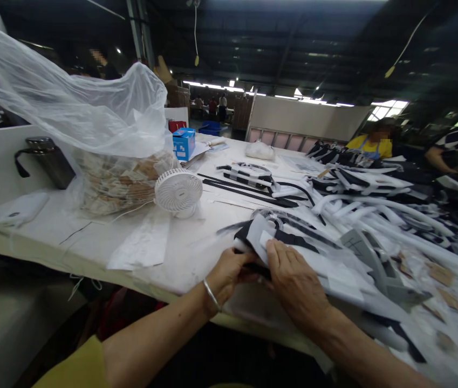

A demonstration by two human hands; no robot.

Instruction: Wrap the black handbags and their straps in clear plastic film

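At the table's front edge lies a bundle of black and white strips (297, 241) in clear plastic. My left hand (231, 272), with a bangle at the wrist, is closed on the bundle's left end, its thumb on top and its fingers partly hidden beneath. On top of the same end lies my right hand (295, 280), fingers together and extended over a white piece (259, 237). Right of the bundle sits a grey plastic part (368, 261). Behind it are a coil of clear tubing (271, 216) and long black strips (248, 191).
A small white fan (178, 191) stands left of my hands, before a large clear bag (119, 178) of brown pieces. A flask (48, 161) and a blue box (183, 144) are behind. White tubes (358, 207) pile up at right. Two people sit across at the far right.
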